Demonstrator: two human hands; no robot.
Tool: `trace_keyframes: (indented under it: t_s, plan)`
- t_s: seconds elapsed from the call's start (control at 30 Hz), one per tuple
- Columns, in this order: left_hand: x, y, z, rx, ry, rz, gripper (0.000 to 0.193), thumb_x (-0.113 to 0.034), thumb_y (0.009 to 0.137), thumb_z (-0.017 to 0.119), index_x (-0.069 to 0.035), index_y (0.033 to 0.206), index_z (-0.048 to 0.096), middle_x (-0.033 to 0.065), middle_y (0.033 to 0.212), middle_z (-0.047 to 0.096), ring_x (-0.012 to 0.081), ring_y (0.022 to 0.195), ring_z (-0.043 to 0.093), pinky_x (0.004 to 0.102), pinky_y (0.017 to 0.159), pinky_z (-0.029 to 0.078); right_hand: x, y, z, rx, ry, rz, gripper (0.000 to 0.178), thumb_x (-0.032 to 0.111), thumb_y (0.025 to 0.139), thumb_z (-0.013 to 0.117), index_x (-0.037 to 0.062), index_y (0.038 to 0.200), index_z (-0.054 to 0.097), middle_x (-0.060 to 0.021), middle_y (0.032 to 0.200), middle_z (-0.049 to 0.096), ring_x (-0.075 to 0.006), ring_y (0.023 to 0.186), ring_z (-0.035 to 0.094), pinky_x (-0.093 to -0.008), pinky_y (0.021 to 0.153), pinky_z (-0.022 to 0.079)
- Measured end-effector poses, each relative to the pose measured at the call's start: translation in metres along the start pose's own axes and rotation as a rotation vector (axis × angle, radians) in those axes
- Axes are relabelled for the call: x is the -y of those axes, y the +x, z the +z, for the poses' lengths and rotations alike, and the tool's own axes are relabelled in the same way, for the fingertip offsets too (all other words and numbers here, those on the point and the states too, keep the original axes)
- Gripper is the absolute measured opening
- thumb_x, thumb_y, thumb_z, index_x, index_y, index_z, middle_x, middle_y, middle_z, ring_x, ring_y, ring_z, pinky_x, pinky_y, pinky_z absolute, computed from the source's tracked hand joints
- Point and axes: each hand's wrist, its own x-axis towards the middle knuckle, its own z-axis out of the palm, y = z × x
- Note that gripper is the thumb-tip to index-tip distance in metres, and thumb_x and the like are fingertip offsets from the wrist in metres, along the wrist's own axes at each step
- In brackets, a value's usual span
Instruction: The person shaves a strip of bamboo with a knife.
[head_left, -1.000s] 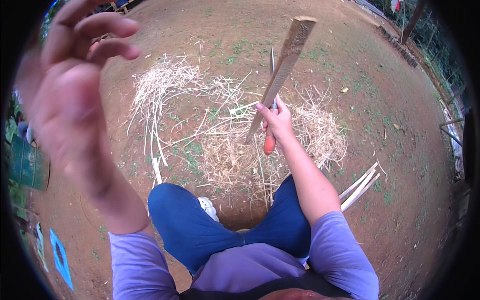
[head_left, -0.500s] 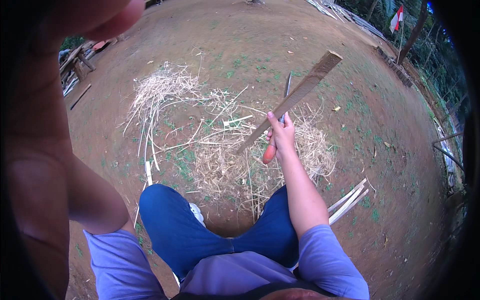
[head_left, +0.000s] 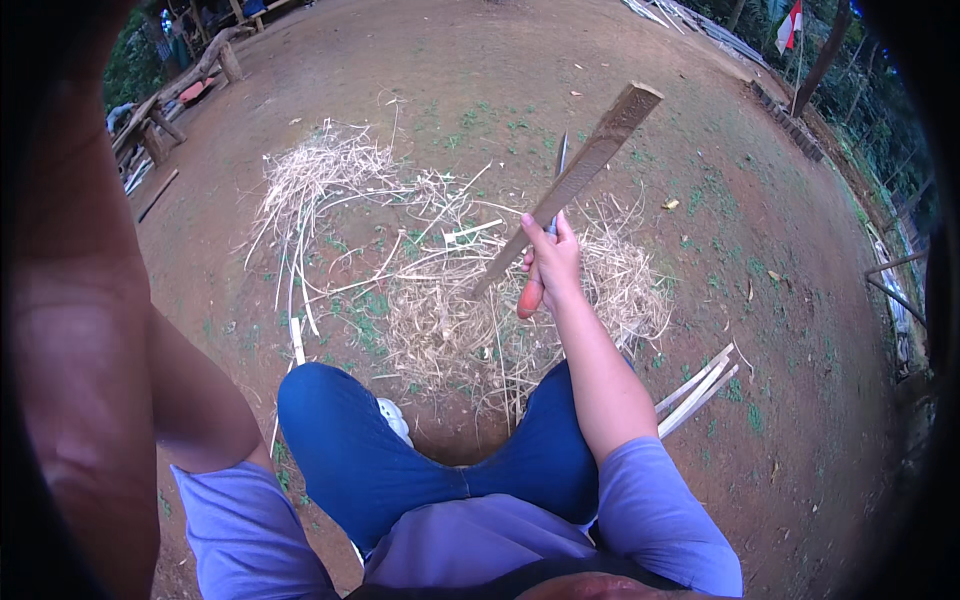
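My right hand (head_left: 553, 262) is closed around two things at once, out in front of my knees. One is a long flat wooden slat (head_left: 598, 150), tilted with its broad end up and to the right. The other is a knife (head_left: 531, 297) with an orange handle; its narrow dark blade points away behind the slat. My left hand (head_left: 80, 300) is raised very close to the camera at the left edge, large and dark. Its fingers are lost in the shadow there. Below the slat lies a heap of pale shavings (head_left: 440, 340).
A second shavings pile (head_left: 325, 170) lies farther off to the left. Several pale split strips (head_left: 700, 390) rest on the ground beside my right leg. A rough wooden bench (head_left: 150, 125) stands at the far left, and a red-and-white flag (head_left: 789, 28) at the far right.
My left hand has shifted at the left edge, and its fingertips no longer show at the top. The right hand, with slat and knife, has moved slightly left and up in the picture.
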Motion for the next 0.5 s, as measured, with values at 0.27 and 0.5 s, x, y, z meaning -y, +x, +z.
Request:
trace_keyframes:
  t_s: [0.27,0.5]
  plan:
    - [0.030,-0.087,0.168,0.369,-0.198,-0.647,0.069,-0.049,0.100,0.055,-0.004,0.149,0.039,0.0168,0.134,0.054,0.0253,0.112,0.060,0.0377,0.091,0.053,0.000,-0.007,0.029,0.118,-0.027,0.017,0.082,0.026,0.086,0.082,0.0053,0.152,0.038,0.0017,0.076,0.060,-0.0053,0.051,0.051,-0.0228,0.044,0.045]
    - [0.073,-0.204,0.212,0.602,-0.114,-0.846,0.044,-0.022,0.094,0.072,0.000,0.130,0.062,0.0108,0.122,0.064,0.0168,0.103,0.064,0.0316,0.085,0.053,-0.017,-0.011,0.048,0.228,-0.089,0.095,0.087,0.017,0.089,0.077,0.0058,0.158,0.026,-0.0034,0.089,0.064,-0.0061,0.053,0.052,-0.0240,0.043,0.044]
